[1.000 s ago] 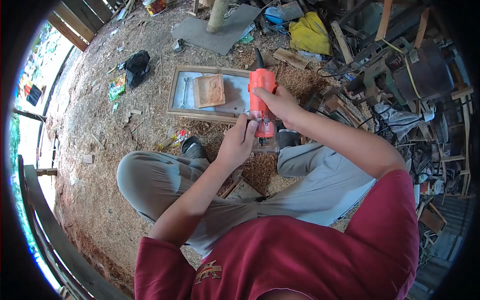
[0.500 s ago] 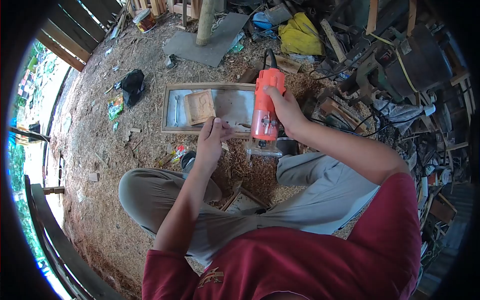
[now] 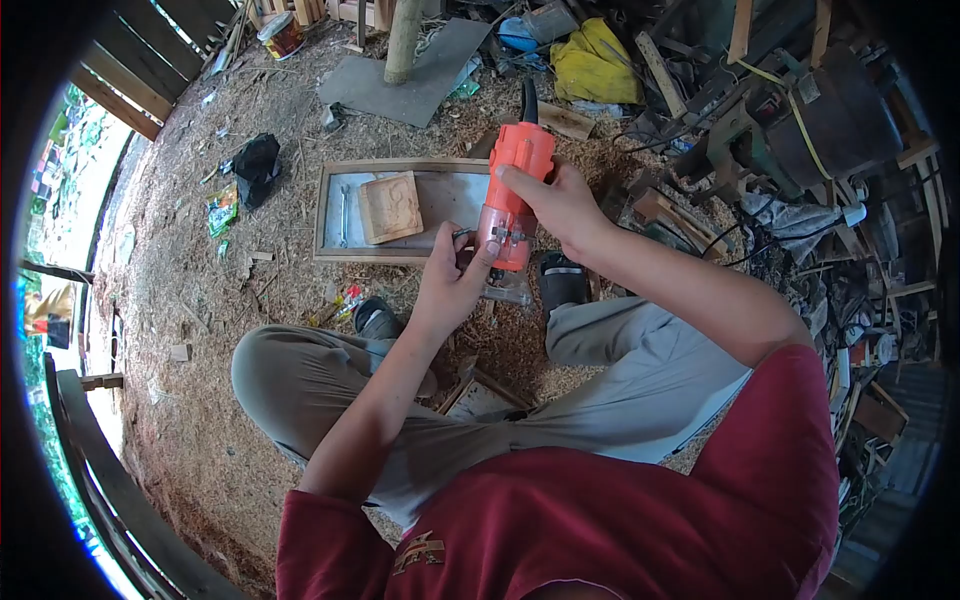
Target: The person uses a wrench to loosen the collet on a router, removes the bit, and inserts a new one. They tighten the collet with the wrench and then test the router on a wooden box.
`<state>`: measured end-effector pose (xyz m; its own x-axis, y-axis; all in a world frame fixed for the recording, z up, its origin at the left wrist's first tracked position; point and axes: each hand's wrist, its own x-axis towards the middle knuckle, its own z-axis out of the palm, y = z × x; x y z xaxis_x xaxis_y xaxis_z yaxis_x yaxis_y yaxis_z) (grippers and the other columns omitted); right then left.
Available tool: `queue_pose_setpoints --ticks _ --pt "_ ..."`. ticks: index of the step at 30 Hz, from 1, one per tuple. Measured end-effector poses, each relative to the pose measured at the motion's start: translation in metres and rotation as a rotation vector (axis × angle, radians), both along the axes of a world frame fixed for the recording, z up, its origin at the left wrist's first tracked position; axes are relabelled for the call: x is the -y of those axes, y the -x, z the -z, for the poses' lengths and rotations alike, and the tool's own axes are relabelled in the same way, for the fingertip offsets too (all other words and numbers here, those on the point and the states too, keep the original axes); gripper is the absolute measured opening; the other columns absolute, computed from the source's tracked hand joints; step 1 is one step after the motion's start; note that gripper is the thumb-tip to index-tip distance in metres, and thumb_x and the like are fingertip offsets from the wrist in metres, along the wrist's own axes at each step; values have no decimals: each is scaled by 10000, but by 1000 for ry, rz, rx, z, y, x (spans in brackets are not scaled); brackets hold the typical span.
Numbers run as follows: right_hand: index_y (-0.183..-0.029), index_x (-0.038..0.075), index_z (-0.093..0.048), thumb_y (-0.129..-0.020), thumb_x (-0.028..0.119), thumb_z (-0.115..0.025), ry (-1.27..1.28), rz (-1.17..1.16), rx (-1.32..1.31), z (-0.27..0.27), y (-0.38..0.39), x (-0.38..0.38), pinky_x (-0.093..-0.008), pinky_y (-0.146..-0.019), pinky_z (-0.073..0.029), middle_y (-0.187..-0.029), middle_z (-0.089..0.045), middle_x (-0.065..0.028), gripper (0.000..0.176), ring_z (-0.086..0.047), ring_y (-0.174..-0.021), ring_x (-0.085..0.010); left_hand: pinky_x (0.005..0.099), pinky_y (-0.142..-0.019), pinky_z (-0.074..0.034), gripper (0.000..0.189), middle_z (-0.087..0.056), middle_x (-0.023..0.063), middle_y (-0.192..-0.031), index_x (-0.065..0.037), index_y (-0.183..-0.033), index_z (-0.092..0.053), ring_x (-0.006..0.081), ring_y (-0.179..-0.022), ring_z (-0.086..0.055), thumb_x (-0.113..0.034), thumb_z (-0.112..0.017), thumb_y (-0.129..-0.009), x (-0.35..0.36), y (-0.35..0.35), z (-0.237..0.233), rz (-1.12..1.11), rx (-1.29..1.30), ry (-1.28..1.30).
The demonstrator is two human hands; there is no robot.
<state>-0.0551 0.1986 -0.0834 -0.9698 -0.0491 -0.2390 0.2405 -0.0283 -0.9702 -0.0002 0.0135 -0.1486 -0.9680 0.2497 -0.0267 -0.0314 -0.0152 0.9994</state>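
Nearest, above the lap, the left hand is seen with its fingertips pinched closed on the lower end of the orange router, just above the clear base; whether any small part is held there cannot be told. The right hand is wrapped firmly round the upper body from the right. The long axis is found to run near to far, cord end tilted away, so the left hand lies nearer the base. Farther off, a wooden tray holding a carved block is noted.
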Motion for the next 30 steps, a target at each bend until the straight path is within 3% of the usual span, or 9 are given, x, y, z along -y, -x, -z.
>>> queue_pose_setpoints --ticks 1,3,7,10,14,16,20,24,30 --pt "-1198 51 -646 -931 292 -754 -11 6 -17 1 -1 1 -332 -850 -545 -1077 -697 -60 376 -667 -962 -136 255 -912 -465 271 -622 87 -1116 -21 -1185 -425 91 -1061 -548 -194 -597 -1066 2 -1 3 33 25 -29" --pt "-1127 38 -677 -917 267 -758 -36 20 -58 1 -3 3 -342 -733 -579 -995 -716 -72 321 -696 -864 -155 265 -810 -486 272 -635 96 -1043 -37 -1111 -412 87 -966 -559 -208 -616 -1057 -2 -3 10 11 -44 -40" --pt "-1195 41 -641 -899 245 -784 -53 34 -66 1 -3 4 -336 -808 -567 -1048 -701 -70 386 -685 -923 -153 272 -780 -492 245 -642 106 -1037 -44 -1071 -414 84 -933 -564 -196 -606 -1059 -1 -6 7 30 -106 -7" --pt "-1300 54 -570 -895 230 -800 69 17 -102 1 -7 4 -340 -916 -543 -1157 -668 -74 498 -657 -1036 -149 296 -851 -503 316 -647 109 -1054 -30 -1079 -444 113 -967 -592 -188 -705 -994 -4 -13 -2 5 1 -240" --pt "-1386 58 -461 -877 272 -816 229 3 -89 -10 -17 10 -376 -1004 -499 -1266 -601 -111 657 -600 -1165 -170 363 -986 -495 612 -642 139 -1110 21 -1156 -472 197 -1073 -628 -184 -903 -773 -2 -18 -13 -45 -148 3" --pt "-1448 78 -380 -919 294 -781 297 -49 -96 -17 -17 7 -400 -1100 -427 -1348 -540 -111 698 -541 -1251 -186 363 -994 -490 599 -632 150 -1129 21 -1156 -473 200 -1088 -621 -165 -892 -772 2 -18 -14 -68 -214 12" --pt "-1490 104 -251 -981 230 -695 142 -107 -453 -12 -24 10 -395 -1077 -444 -1384 -476 -124 688 -530 -1251 -187 357 -1022 -480 636 -590 126 -1203 -4 -1256 -439 191 -1148 -593 -103 -851 -783 14 -19 -2 -5 -188 -104" --pt "-1472 89 -268 -945 154 -739 152 -225 -476 -28 -29 9 -349 -987 -513 -1343 -499 -119 710 -563 -1209 -171 297 -934 -461 574 -552 60 -1120 -48 -1201 -427 137 -1036 -552 -198 -819 -809 23 -20 -10 59 -158 -195" --pt "-1457 93 -280 -887 233 -819 30 -244 -518 -32 -28 1 -358 -960 -536 -1304 -529 -125 796 -607 -1150 -184 288 -894 -419 575 -520 26 -1062 -80 -1163 -412 114 -988 -501 -274 -815 -802 36 -19 -8 121 -181 -196"
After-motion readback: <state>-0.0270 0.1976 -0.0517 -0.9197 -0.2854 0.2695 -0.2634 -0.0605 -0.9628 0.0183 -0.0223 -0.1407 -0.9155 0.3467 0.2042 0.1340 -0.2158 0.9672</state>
